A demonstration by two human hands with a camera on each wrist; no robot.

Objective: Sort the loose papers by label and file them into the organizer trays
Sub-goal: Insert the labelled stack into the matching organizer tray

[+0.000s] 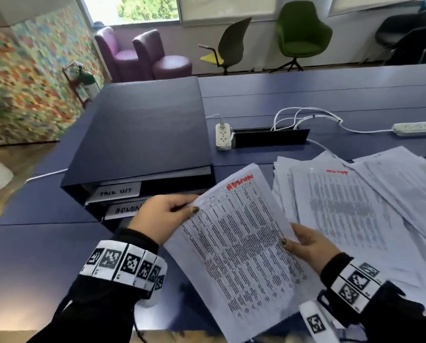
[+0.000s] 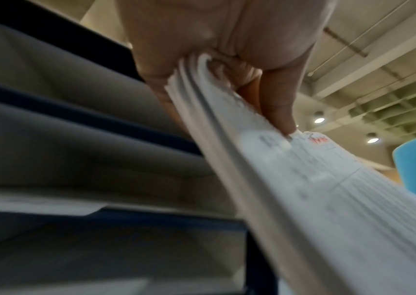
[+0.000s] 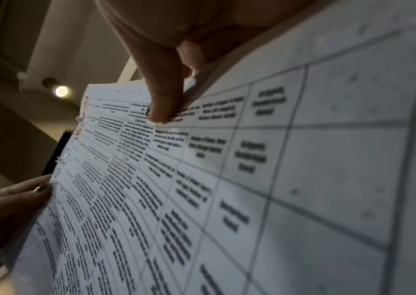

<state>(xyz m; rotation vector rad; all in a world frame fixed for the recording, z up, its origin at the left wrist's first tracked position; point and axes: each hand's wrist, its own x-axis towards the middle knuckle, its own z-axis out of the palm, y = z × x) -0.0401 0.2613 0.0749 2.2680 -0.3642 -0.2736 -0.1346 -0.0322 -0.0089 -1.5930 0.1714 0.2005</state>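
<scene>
I hold a stack of printed table sheets (image 1: 241, 238) marked ADMIN in red, tilted above the desk. My left hand (image 1: 166, 216) pinches its left edge, thumb on top; the left wrist view shows the sheets (image 2: 290, 179) clamped between thumb and fingers. My right hand (image 1: 308, 246) pinches the right edge, its thumb (image 3: 164, 103) pressing on the printed page (image 3: 227, 179). The dark blue organizer (image 1: 142, 134) stands just left of the stack, with tray labels reading TALK LIST (image 1: 115, 191) and ADMIN (image 1: 125, 209). Loose papers (image 1: 355, 206) lie spread at right.
A white power strip (image 1: 223, 136) and a black cable box (image 1: 269, 137) sit behind the papers, with white cables running to a second strip (image 1: 416, 128). Chairs stand beyond the desk's far edge. Bare blue desk (image 1: 46, 243) lies to the left.
</scene>
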